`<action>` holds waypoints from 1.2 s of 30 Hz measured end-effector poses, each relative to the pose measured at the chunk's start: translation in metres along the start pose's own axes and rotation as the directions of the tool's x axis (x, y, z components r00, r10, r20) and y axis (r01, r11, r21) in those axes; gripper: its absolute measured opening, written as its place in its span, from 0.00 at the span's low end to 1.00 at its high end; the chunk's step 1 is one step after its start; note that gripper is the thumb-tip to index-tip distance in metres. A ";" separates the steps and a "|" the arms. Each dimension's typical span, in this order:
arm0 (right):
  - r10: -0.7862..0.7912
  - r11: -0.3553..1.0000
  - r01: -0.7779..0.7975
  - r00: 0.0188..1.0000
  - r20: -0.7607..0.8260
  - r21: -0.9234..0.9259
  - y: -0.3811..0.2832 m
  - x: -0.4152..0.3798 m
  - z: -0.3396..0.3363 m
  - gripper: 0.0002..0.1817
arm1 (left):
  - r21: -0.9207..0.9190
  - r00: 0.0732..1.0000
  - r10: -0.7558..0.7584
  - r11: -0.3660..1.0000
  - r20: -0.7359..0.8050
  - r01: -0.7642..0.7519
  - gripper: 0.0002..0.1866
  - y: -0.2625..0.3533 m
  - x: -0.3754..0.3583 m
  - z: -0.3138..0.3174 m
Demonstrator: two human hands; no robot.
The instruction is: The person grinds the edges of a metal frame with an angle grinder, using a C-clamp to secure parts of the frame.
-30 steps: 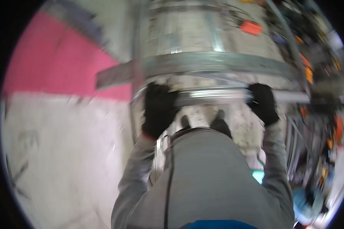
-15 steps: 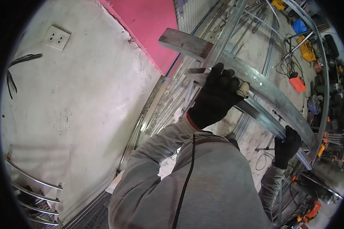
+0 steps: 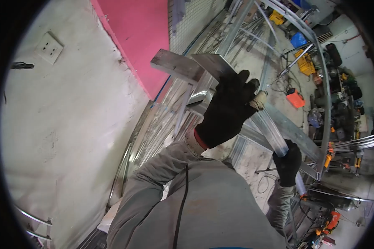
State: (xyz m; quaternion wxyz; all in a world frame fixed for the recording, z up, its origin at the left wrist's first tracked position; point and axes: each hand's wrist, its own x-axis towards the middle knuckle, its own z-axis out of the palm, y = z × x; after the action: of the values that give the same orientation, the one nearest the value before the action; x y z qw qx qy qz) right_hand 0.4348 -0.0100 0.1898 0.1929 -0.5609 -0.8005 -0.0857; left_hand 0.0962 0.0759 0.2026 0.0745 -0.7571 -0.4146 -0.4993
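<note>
A long metal channel (image 3: 266,126) runs slantwise across the frame of metal profiles. My left hand (image 3: 230,108), in a black glove with a wrapped thumb, is closed around its upper part; the wide end of the piece (image 3: 214,65) sticks out beyond the fingers. Lower down, my right hand (image 3: 287,162), also black-gloved, grips the same channel, whose far end shows below the hand. Beneath it lie a broad flat metal bar (image 3: 295,130) and a grey block-like bar end (image 3: 176,66).
A white wall with a socket (image 3: 50,47) and a pink panel (image 3: 139,37) stand at the left. Metal strips lie on the floor. An orange-red box (image 3: 295,98), a yellow case (image 3: 305,62), cables and tools are at the right.
The channel has been lifted and turned off the frame, its upper end now rising past my left hand. Both hands moved with it, and the view has shifted.
</note>
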 end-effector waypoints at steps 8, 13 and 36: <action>0.316 0.949 -0.316 0.948 -0.031 0.011 -0.013 -0.045 -0.003 0.32 | -0.147 0.955 0.294 0.944 -0.035 -0.296 0.19 0.033 0.041 0.004; 0.263 0.926 -0.340 0.893 -0.364 -0.165 -0.021 -0.071 0.011 0.24 | -0.163 0.957 0.290 0.943 -0.018 -0.289 0.23 0.048 0.043 -0.003; 0.738 0.633 -0.721 0.453 -0.500 0.281 -0.014 -0.109 0.026 0.21 | -0.429 0.714 0.666 0.592 -0.217 -0.682 0.10 0.178 0.146 0.117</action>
State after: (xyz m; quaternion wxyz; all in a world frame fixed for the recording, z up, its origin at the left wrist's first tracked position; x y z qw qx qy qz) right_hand 0.4482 -0.1000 0.1231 0.4495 -0.7923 -0.3853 -0.1475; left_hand 0.3258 0.1038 0.3182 0.0746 -0.8420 0.0409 -0.5327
